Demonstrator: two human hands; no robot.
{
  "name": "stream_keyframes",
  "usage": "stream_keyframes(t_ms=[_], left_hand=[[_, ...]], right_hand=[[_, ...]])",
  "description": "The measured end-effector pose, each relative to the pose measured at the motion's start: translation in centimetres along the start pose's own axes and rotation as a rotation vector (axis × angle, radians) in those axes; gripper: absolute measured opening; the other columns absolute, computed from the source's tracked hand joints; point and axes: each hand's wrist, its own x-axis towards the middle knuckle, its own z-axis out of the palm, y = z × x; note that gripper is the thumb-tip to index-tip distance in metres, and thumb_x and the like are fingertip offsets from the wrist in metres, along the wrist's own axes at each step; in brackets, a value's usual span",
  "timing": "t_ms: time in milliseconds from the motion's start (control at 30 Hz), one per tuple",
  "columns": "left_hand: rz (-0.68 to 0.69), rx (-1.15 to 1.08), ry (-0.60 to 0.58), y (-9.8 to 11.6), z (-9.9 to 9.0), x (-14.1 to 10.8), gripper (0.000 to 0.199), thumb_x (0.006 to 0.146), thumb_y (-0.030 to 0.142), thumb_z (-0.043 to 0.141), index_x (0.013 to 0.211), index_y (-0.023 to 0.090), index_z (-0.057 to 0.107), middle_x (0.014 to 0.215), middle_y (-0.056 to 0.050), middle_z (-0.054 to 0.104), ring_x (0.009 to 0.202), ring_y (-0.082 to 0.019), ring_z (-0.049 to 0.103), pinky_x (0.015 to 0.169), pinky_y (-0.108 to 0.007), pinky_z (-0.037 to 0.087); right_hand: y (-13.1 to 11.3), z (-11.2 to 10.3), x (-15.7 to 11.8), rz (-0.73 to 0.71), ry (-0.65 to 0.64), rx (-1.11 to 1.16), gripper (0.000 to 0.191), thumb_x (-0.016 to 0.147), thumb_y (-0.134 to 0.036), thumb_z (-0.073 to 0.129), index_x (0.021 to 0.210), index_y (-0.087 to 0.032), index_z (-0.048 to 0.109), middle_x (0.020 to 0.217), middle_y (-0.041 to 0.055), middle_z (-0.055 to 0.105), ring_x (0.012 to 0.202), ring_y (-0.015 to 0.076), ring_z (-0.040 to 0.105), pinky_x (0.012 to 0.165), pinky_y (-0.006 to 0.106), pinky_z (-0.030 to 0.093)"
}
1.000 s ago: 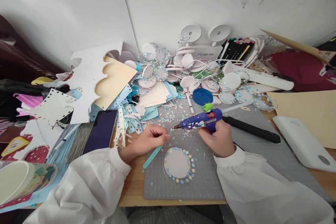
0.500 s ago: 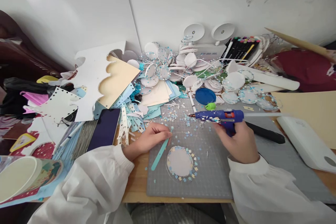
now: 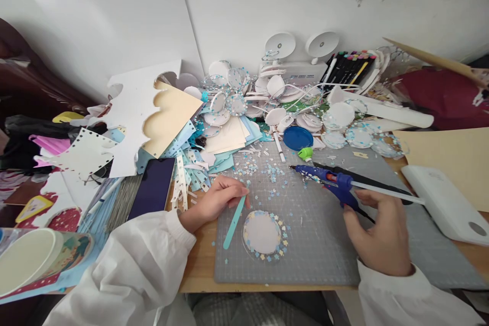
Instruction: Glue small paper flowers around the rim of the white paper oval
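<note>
Glue gun (image 3: 320, 173) shifted right across grey mat (image 3: 313, 254), right grip (image 3: 385, 232) wide, left grip (image 3: 220, 197) holding teal stick (image 3: 234, 224).

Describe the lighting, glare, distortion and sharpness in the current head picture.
Head view: light soft and fairly even, shadows faint; head view, upper left: pale sheen on the leaning white board; head view, lower left edge: wide-lens distortion seems to stretch the cup; head view, centre: teal stick and glue gun reasonably sharp.
</note>
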Motion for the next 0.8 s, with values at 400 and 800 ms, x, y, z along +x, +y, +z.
stream_keyframes(t_ms=[400,800], left_hand=[[-0.026,-0.055,0.087,0.5,0.4,0.0,0.042,0.076,0.031,0.057,0.038,0.016,0.047,0.037,0.005,0.028,0.041,-0.008,0.034,0.048,-0.026,0.026],[0.039,-0.174,0.088,-0.7,-0.1,0.3,0.04,0.077,0.025,0.055,0.044,0.017,0.034,0.045,0.005,0.029,0.046,-0.008,0.023,0.047,-0.026,0.02]], right_hand=[[-9.5,-1.2,3.0,-0.448,-0.25,0.402,0.024,0.083,-0.006,0.052,0.102,-0.019,0.058,0.089,0.0076,0.06,0.08,0.0205,0.058,0.07,0.036,0.047],[-14.0,4.6,6.7,-0.988,-0.146,0.268,0.014,0.087,-0.011,0.058,0.079,-0.018,0.066,0.08,0.0034,0.068,0.078,0.0166,0.059,0.072,0.032,0.046]])
